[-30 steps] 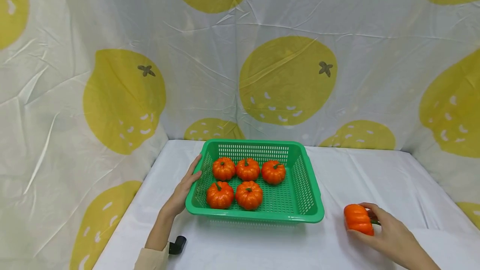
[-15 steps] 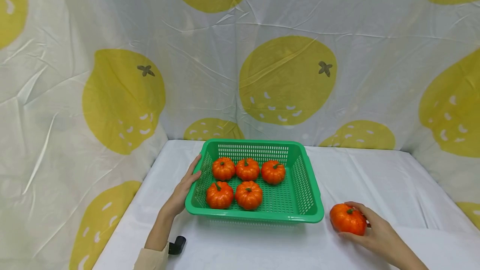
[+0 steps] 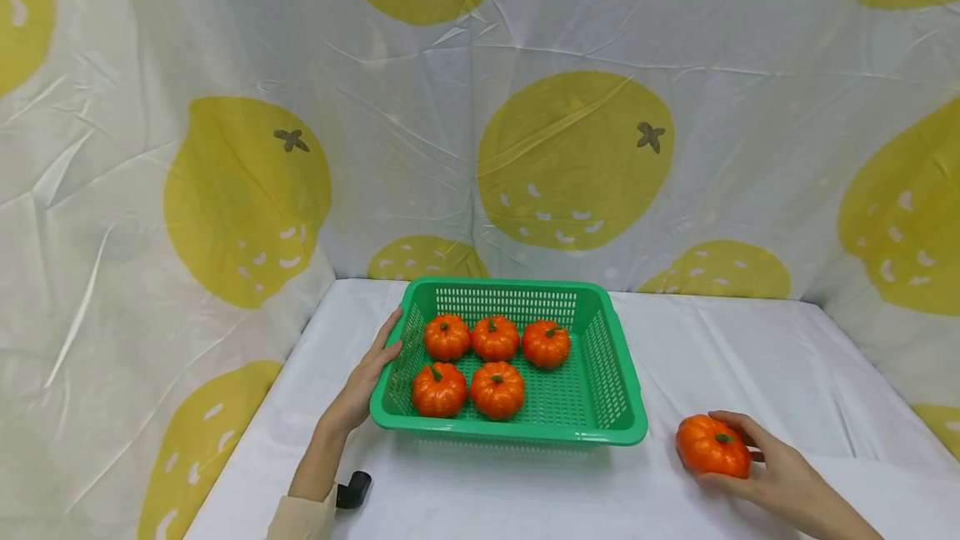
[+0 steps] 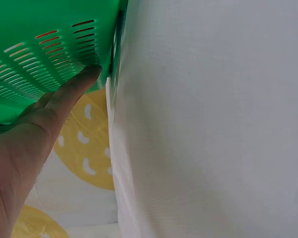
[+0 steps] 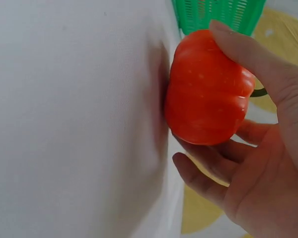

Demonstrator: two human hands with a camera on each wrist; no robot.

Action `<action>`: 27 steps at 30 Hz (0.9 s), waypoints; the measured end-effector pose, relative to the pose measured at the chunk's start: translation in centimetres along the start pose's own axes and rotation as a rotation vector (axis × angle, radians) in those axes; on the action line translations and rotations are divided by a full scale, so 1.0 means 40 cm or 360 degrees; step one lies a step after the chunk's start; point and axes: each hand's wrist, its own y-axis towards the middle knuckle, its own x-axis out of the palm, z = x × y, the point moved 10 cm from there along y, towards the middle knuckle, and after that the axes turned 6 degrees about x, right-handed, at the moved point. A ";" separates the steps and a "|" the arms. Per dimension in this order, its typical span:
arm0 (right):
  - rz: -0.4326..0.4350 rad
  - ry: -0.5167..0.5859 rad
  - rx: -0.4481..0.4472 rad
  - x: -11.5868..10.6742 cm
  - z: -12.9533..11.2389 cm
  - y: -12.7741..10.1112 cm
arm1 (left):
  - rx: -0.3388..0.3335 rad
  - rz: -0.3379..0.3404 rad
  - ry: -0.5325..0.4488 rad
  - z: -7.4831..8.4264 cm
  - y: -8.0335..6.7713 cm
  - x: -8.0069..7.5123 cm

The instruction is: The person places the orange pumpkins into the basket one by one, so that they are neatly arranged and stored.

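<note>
A green slotted basket point(image 3: 611, 373) stands on the white table and holds several small orange pumpkins point(image 3: 497, 390) in two rows. My left hand point(image 3: 367, 377) lies flat against the basket's left wall, fingers straight; the left wrist view shows my fingers point(image 4: 69, 91) touching the green basket point(image 4: 35, 44). To the right of the basket, my right hand point(image 3: 757, 461) grips a loose orange pumpkin point(image 3: 712, 445) that sits on the table, stem up. In the right wrist view my fingers point(image 5: 248, 54) curl round this pumpkin point(image 5: 208, 89).
A small black object point(image 3: 352, 490) lies on the white cloth point(image 3: 525, 490) by my left forearm. Curtains printed with yellow fruit point(image 3: 573, 161) close off the back and both sides. The table's front edge is out of view.
My right hand has turned the loose pumpkin from lying on its side to stem up, shifting it slightly left and back again. The left hand and the basket have stayed put.
</note>
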 end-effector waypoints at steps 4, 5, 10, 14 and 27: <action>0.0002 -0.0010 0.0037 -0.011 0.012 0.004 | -0.0012 0.0007 0.0000 0.001 -0.002 -0.002; 0.0019 -0.0013 0.0036 -0.016 0.011 0.005 | -0.0012 0.0009 0.0002 0.002 -0.003 -0.003; 0.0135 0.0025 0.0016 -0.049 -0.017 0.011 | -0.0010 0.0009 0.0002 0.003 -0.005 -0.002; 0.0227 0.0124 -0.0030 -0.077 -0.063 0.017 | -0.0007 0.0006 0.0003 0.002 -0.003 0.000; 0.0358 0.0299 -0.0371 -0.148 -0.261 0.052 | 0.0009 0.0005 0.0012 0.004 -0.002 0.000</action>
